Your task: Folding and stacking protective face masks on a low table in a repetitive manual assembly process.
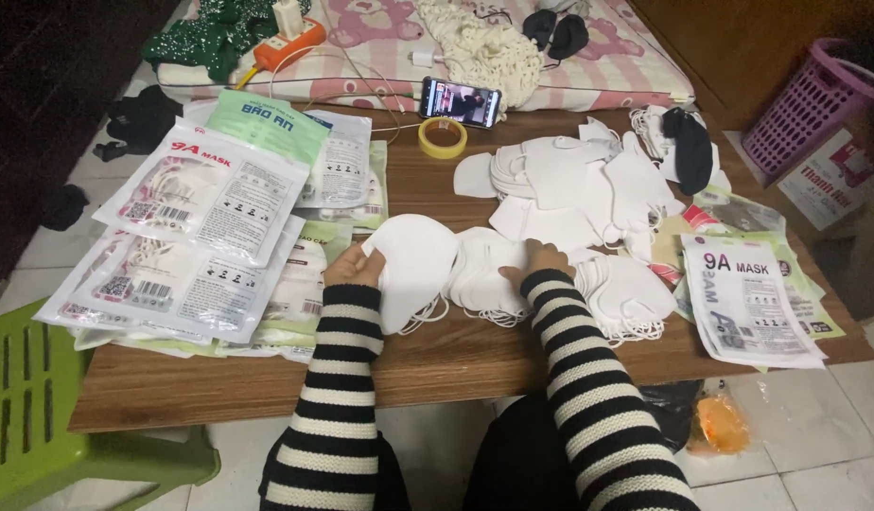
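Observation:
My left hand [354,265] grips the edge of a white folded face mask [413,265] held just above the low wooden table [437,364]. My right hand [535,260] rests on a small stack of white masks [482,274] in front of me, fingers curled on the top one. Both arms wear black-and-white striped sleeves. A bigger heap of loose white masks [569,189] spreads behind and to the right of my hands.
Sealed mask packets [196,237] are piled on the table's left, empty packets [744,293] on its right. A yellow tape roll [443,137] and a lit phone [460,101] lie at the back. A green plastic stool [40,397] stands at left, a pink basket [806,104] at right.

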